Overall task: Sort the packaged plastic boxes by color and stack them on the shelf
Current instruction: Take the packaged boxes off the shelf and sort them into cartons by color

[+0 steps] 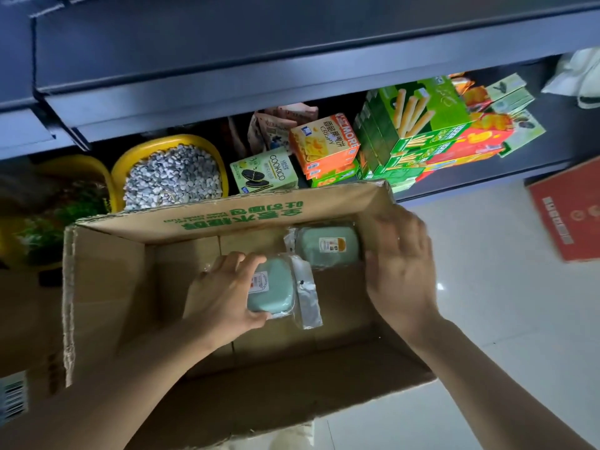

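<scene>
Both forearms reach down into the cardboard carton. The left hand grips 1 wrapped green box; the right hand, fingers curled, touches the far green box from the right.

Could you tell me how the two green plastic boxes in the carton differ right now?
The near green box is gripped by the left hand; the far green box lies by the carton wall, with the right hand beside it. The near one's label is red and white, the far one's partly orange. Both are pale green and wrapped.
</scene>
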Demonstrator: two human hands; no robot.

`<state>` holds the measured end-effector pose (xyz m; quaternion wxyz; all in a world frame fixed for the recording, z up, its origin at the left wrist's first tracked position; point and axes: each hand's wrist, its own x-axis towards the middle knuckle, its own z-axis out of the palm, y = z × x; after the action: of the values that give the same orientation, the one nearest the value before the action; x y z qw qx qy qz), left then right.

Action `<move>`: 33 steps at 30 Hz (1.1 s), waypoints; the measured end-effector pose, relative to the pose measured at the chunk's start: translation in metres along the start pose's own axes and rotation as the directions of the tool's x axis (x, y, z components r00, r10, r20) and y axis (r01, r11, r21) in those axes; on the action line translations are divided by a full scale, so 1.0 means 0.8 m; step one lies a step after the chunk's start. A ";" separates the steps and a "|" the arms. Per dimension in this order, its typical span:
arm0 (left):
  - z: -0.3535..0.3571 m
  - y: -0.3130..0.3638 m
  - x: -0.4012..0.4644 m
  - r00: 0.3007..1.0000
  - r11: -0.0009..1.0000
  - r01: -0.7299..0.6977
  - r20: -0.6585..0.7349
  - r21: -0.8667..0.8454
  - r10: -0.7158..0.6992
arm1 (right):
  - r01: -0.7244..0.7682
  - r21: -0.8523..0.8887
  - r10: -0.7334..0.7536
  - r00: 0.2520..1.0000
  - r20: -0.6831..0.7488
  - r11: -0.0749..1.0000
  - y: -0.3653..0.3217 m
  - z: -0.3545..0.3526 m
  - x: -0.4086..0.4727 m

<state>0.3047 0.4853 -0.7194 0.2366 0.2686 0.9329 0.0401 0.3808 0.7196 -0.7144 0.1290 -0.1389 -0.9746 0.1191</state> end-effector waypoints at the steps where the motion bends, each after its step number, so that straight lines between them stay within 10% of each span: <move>1: 0.000 0.009 0.007 1.000 1.000 -0.013 0.001 0.002 0.013 | -0.053 -0.031 0.052 0.999 -0.015 0.998 0.007 -0.006 0.000; 21: 0.091 0.106 0.152 0.959 0.981 -0.195 -0.209 -0.004 0.190 | -0.081 0.139 0.073 0.995 0.066 0.987 0.056 0.029 -0.004; 33: -0.067 0.075 0.042 0.997 0.997 -0.068 -0.027 0.020 0.069 | -0.150 -0.183 0.226 0.813 0.537 0.972 0.019 -0.046 0.005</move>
<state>0.2837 0.5566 -0.6740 0.2198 0.3021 0.9266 0.0428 0.3910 0.7425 -0.6835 -0.1804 -0.2024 -0.9571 0.1018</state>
